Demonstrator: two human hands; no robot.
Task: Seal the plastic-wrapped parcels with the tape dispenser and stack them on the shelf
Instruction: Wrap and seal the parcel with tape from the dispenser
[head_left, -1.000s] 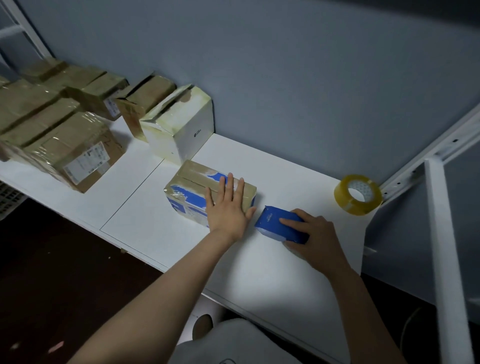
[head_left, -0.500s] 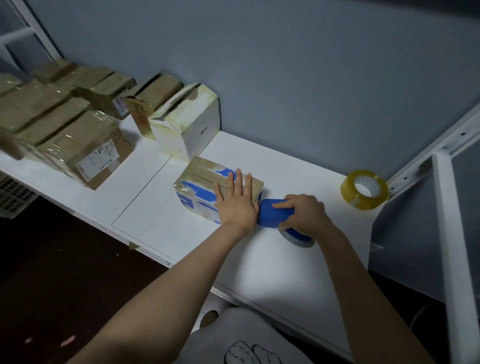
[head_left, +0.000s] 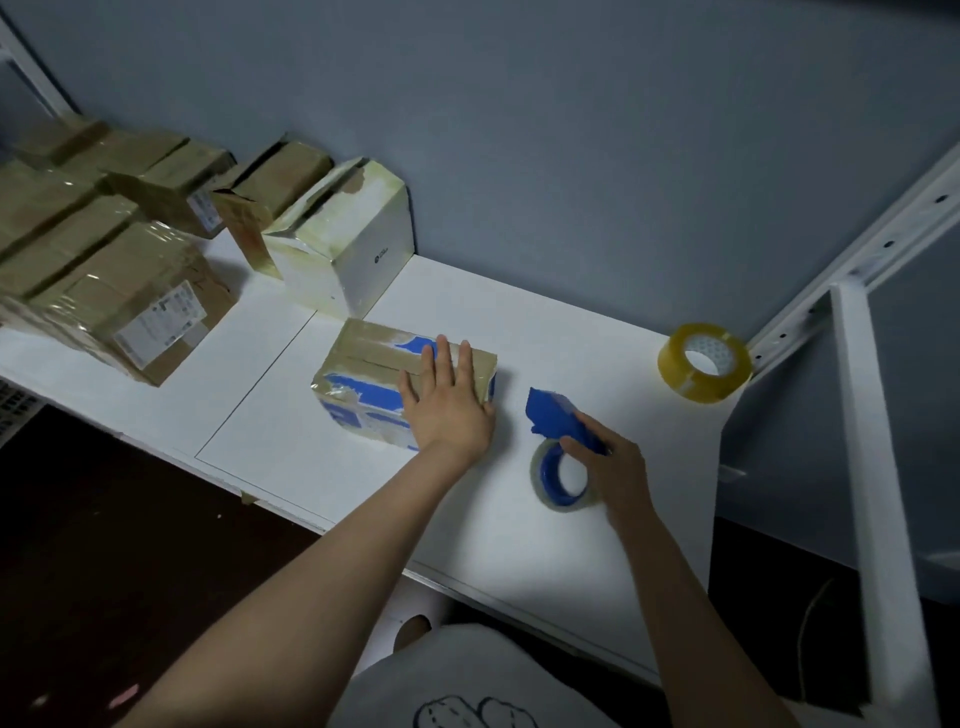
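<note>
The parcel (head_left: 374, 374) lies in the middle of the white shelf (head_left: 519, 317), a little in front of a white box (head_left: 358, 249). It is a blue and white box with brown tape along its top. The left hand (head_left: 447, 405) rests flat on the right end of it, with the fingers straight and a little apart, and holds it down.

The change is on the right side. Half a second ago the blue head of the tape dispenser (head_left: 558, 436) was touching the right end of the parcel, just beside the left hand. Now it has come away to the right and nearer to the person, and bare shelf shows between the two. The right hand (head_left: 618, 467) grips the dispenser, with the fingers curled around its blue body above the roll.

I judge that one pass of tape on that end is finished, or that the strip was cut. The tape is clear, so I cannot tell if a strip still joins the dispenser to the parcel. If the end is closed, the parcel may need a turn for another side, or it can go to the stack of brown parcels (head_left: 119, 291) at the far left. A spare roll of tape (head_left: 704, 361) stands at the far right.
</note>
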